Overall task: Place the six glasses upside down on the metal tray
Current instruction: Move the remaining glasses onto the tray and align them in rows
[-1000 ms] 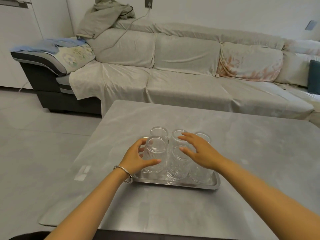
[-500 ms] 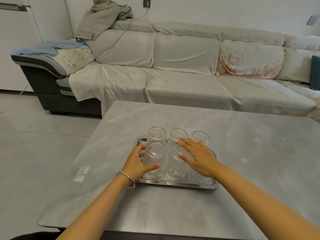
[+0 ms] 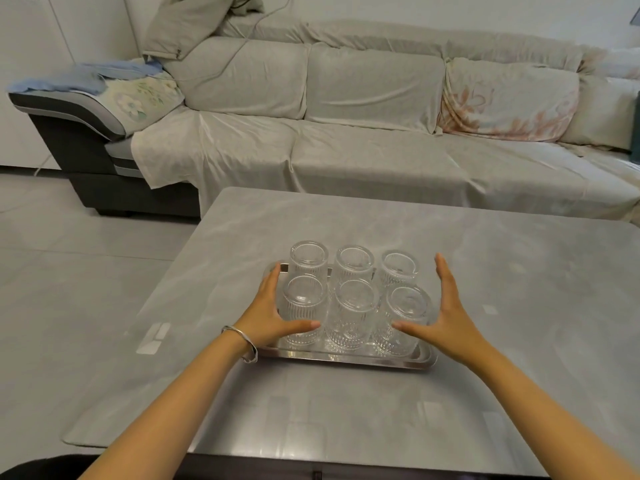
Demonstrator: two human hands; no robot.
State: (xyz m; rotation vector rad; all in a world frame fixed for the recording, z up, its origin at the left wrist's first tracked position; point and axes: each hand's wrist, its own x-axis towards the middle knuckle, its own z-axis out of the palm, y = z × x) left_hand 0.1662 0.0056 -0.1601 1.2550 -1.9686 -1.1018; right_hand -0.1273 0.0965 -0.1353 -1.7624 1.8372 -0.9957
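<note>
Glass tumblers, all six glasses (image 3: 353, 299) upturned on the metal tray (image 3: 346, 360) mid-frame, could topple if the open, empty left hand (image 3: 268, 315) or right hand (image 3: 446, 317) nudges them.

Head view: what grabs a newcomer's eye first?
Six ribbed clear glasses, all upside down in two rows of three on a metal tray near the middle of the grey table. Open left hand and right hand flank the group. Behind the table, a long cloth-draped sofa.
</note>
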